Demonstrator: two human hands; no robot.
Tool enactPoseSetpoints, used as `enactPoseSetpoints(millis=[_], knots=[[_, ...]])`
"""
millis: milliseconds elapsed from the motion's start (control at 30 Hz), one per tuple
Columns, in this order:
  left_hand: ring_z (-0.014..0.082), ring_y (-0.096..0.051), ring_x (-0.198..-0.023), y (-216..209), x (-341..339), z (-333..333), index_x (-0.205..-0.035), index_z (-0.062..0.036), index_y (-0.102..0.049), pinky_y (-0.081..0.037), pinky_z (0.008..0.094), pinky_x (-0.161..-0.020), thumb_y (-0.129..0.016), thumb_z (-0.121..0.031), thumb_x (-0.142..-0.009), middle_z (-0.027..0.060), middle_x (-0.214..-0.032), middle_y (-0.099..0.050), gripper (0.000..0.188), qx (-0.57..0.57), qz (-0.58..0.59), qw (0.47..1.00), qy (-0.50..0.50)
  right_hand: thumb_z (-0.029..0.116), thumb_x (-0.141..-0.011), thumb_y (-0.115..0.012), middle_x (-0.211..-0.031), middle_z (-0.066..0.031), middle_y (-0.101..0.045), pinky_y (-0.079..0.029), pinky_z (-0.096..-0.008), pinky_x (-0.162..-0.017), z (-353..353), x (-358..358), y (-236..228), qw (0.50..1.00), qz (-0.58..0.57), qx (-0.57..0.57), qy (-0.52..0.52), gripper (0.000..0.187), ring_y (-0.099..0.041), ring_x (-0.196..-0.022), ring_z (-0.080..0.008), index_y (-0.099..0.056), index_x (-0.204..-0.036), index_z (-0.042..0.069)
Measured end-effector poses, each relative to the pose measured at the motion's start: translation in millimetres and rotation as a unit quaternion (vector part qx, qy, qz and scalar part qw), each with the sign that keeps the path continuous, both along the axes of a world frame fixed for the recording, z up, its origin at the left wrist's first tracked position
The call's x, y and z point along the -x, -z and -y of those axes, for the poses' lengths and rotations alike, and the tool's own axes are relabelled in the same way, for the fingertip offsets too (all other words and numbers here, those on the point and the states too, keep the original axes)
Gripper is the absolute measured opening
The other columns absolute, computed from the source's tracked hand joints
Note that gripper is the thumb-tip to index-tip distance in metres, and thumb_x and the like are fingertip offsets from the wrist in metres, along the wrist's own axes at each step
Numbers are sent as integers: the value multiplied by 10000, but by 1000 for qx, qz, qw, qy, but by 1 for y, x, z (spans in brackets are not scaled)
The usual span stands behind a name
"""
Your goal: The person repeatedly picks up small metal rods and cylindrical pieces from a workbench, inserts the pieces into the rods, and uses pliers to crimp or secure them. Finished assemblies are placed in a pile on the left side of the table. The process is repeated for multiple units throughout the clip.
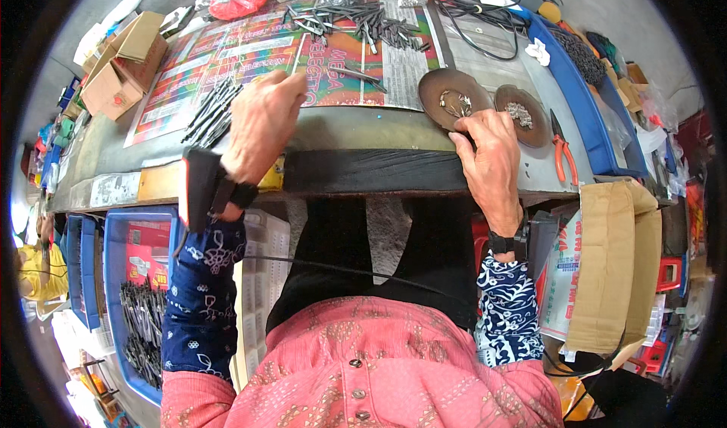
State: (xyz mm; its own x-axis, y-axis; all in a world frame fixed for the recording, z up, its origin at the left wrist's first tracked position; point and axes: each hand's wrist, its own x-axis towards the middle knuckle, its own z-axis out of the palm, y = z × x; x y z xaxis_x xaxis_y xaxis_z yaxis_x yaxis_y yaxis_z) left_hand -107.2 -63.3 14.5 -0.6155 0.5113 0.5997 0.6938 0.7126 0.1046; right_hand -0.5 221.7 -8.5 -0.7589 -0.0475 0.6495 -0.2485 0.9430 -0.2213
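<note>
My left hand (265, 125) is raised over the near edge of the table, its fingers curled closed and slightly smeared; whatever they hold is hidden. Beside it on the left lies a bundle of thin black rods (210, 116). My right hand (491, 155) reaches to the near rim of a round brown dish (433, 95), thumb and fingertips pinched together. Small metal pieces (456, 104) lie in that dish; anything between the fingertips is too small to name. A second brown dish (536, 131), holding small silvery parts (519, 114), stands just right of my right hand.
Orange-handled pliers (562, 159) lie at the right. More black rods (379, 28) are heaped on the printed sheet (257, 61) at the back. Blue trays (598, 118) and a cardboard box (617, 269) flank the right; another box (125, 68) stands left. A blue bin (113, 292) sits lower left.
</note>
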Motion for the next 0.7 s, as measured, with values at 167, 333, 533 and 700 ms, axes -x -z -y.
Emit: enactPoseSetpoints(millis=[167,333,533,700], knots=[[362,-607,-744,-4,25,-28,-855,-44,-604,-470,446,-623,-589,-98,-806,155,-788,-587,74,51,2,998,37,25,-739,-695,-852,-96,-590,-442,-401,-742,-1,0,0,999,-18,42,-19,109,-526,-855,-301,-639,-832,27],[353,-598,-796,-1,44,-45,-882,-34,-608,-474,436,-660,-607,-73,-807,141,-836,-575,85,88,43,993,71,21,-744,-693,-851,-90,-587,-440,-398,-744,-1,0,1,996,-10,89,-30,96,-524,-855,-292,-631,-817,31],[364,-592,-800,11,58,-54,-868,-37,-594,-476,444,-654,-601,-85,-821,143,-862,-565,67,100,34,992,67,9,-747,-686,-838,-79,-588,-438,-381,-740,-2,0,3,987,-18,152,-49,90,-527,-842,-273,-623,-808,29],[374,-596,-788,18,61,-59,-886,-34,-581,-486,449,-659,-577,-69,-825,153,-871,-572,70,82,23,993,79,5,-747,-686,-834,-71,-591,-438,-373,-741,-3,0,5,985,-43,159,-52,96,-532,-832,-262,-618,-810,30]])
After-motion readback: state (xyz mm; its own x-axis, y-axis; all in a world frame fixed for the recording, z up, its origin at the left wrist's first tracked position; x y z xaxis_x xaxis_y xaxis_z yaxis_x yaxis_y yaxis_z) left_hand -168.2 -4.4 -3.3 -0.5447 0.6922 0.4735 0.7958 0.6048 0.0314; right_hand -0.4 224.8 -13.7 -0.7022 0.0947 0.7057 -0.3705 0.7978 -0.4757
